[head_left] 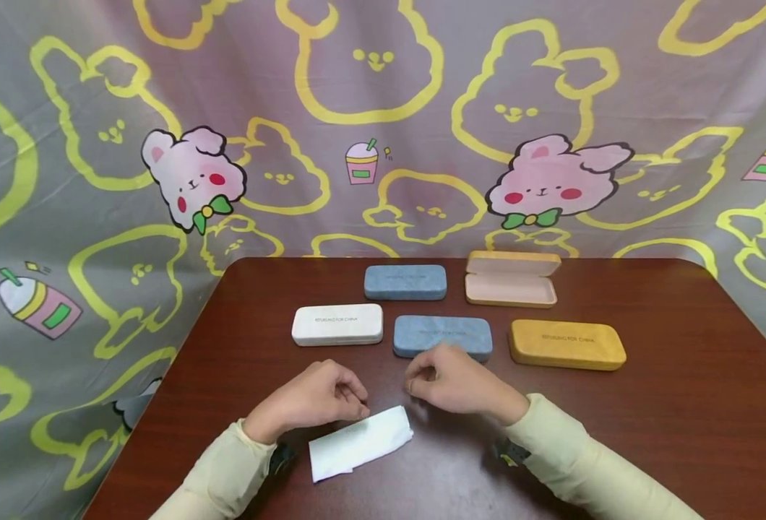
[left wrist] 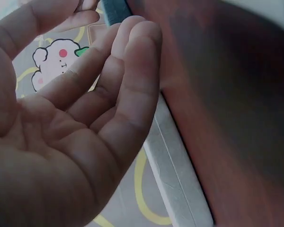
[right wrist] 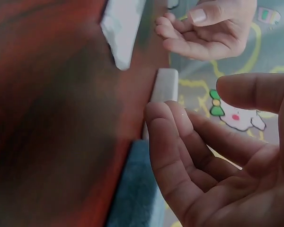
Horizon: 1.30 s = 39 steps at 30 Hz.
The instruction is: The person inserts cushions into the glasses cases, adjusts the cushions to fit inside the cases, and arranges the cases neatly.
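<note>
A folded white cloth [head_left: 360, 443] lies on the table near its front. My left hand [head_left: 314, 396] hovers by the cloth's far edge, fingers loosely bent, with nothing in it; the left wrist view shows its bare palm [left wrist: 61, 137]. Just in front of the near blue case [head_left: 441, 334] is my right hand [head_left: 459, 381], its fingers relaxed and thumb apart from them in the right wrist view, also holding nothing. Left of that case sits a closed white case [head_left: 337, 325]. To the right lies a closed yellow case [head_left: 566, 344].
At the back stand another closed blue case [head_left: 405, 282] and an open yellow case [head_left: 511, 289] with a pale lining, its lid raised. All rest on a dark brown table [head_left: 682, 404]. A patterned curtain [head_left: 422, 94] hangs behind the table.
</note>
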Tool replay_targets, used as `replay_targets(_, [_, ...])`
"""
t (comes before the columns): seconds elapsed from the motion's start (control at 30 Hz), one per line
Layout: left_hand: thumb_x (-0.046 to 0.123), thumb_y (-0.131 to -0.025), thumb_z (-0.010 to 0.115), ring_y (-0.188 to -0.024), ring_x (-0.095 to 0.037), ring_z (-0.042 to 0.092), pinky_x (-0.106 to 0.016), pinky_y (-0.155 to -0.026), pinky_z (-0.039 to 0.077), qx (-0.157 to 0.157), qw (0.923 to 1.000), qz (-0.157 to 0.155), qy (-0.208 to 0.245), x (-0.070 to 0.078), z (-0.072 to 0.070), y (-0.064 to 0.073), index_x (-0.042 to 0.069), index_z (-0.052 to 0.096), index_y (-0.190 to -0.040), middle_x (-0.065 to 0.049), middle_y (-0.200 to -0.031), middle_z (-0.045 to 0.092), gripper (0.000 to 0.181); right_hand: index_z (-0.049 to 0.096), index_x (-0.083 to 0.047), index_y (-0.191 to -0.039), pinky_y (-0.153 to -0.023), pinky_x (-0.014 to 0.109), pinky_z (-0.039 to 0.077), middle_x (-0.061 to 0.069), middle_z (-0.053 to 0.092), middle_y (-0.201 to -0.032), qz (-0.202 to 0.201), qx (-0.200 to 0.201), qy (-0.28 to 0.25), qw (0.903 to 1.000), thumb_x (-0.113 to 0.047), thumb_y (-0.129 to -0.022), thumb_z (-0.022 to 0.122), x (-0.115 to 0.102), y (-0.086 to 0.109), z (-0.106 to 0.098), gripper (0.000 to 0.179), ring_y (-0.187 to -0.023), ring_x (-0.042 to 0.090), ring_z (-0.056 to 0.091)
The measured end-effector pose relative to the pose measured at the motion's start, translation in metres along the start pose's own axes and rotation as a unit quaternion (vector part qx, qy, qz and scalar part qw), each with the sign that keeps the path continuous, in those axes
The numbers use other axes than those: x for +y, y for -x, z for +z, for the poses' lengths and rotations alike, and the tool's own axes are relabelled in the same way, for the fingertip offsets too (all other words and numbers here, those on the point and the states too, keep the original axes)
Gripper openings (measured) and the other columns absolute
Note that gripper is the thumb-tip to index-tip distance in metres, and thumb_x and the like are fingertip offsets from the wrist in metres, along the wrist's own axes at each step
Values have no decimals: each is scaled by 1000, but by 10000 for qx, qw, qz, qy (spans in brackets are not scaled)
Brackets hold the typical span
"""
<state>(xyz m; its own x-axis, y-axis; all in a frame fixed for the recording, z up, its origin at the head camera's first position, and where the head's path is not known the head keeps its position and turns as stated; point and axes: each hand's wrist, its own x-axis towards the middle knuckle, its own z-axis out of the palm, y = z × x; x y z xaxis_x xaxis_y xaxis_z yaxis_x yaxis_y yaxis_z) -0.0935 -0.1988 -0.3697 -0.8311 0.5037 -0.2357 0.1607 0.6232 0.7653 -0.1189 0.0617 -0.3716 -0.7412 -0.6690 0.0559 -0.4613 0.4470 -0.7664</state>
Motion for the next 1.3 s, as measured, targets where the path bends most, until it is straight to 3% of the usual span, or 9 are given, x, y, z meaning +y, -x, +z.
replay_targets(0.2, [14,-70,92,-70,-10,62,-26,-62,51,157,9986,74,-495,-5,8,13,9,73,-85,6,-74,66,25,75,-11,-83,-57,23,49,-15,63,-68,-224,-120,352,9991,-6,-86,67,1,2,18,10,-61,-1,55])
replay_targets(0.33, [15,-59,97,-64,-6,54,-27,-60,46,305,9928,76,-1156,-7,13,20,14,68,-77,7,-70,60,35,65,-16,-71,-46,21,37,-15,49,-55,-321,-189,808,9960,-6,-85,71,2,3,26,18,-52,-1,42])
replay_targets(0.43, [16,-56,98,-60,-5,48,-27,-57,44,403,9869,13,-1560,-9,17,24,16,64,-75,8,-68,56,39,59,-17,-70,-45,23,30,-12,42,-55,-340,-120,1148,9927,-7,-84,73,4,3,30,22,-53,2,36])
replay_targets(0.5, [15,-55,97,-59,-5,47,-28,-56,43,464,9848,-45,-1673,-9,19,26,16,63,-74,8,-66,54,40,62,-15,-74,-48,24,35,-9,47,-61,-380,-59,1349,9901,-8,-84,74,4,3,33,17,-57,4,41])
replay_targets(0.6, [14,-56,96,-58,-5,47,-27,-55,43,511,9848,-141,-1654,-10,22,29,15,63,-74,8,-65,54,38,69,-9,-86,-56,28,45,-3,57,-75,-464,5,1669,9849,-11,-84,77,3,4,38,8,-67,8,51])
replay_targets(0.7, [11,-57,94,-58,-4,48,-27,-54,43,513,9859,-135,-1585,-10,24,30,15,63,-73,8,-65,54,36,73,-6,-96,-62,30,50,1,62,-86,-530,60,1917,9800,-14,-83,80,3,5,42,18,-74,11,57])
replay_targets(0.93, [15,-56,95,-59,-6,46,-27,-55,42,673,9848,-174,-1590,-15,26,35,17,62,-69,8,-65,53,35,71,-12,-86,-56,29,46,-3,54,-79,-710,283,2264,9710,-14,-77,82,6,6,50,15,-67,11,51])
replay_targets(1.1, [14,-56,94,-59,-5,46,-27,-54,41,728,9852,-188,-1539,-19,25,40,19,61,-65,10,-63,52,35,64,-16,-76,-55,27,43,-6,49,-77,-684,294,2130,9742,-8,-75,79,7,5,52,17,-66,9,48])
replay_targets(1.3, [3,-56,85,-57,-3,43,-25,-51,39,607,9887,10,-1367,-19,26,42,21,59,-63,13,-60,50,33,58,-18,-71,-55,24,40,-9,46,-74,-643,204,1850,9804,-5,-73,72,6,4,53,20,-64,7,44])
